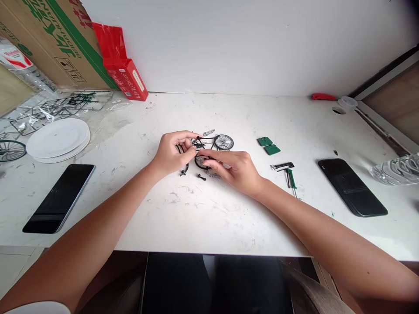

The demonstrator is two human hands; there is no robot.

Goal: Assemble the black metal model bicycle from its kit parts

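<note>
A small black model bicycle [212, 144] lies on its side between my hands, one spoked wheel toward the upper right and the other partly covered by my fingers. My left hand [176, 151] is closed, thumb and fingers pinching the bicycle's left end. From the other side, the closed fingers of my right hand [234, 169] grip the frame near the lower wheel; exactly which part is hidden. A curved black piece [187, 168] sits under my left hand. Just below the bicycle is a tiny black part [201, 177], and a small grey chain-like piece [208, 132] lies above it.
Green flat pieces [268, 145] and thin black and green parts [288, 174] lie to the right. Phones flank both arms, left [59, 198] and right [352, 187]. White plates [59, 139], part frames [77, 99] and a red box [126, 78] stand at the left.
</note>
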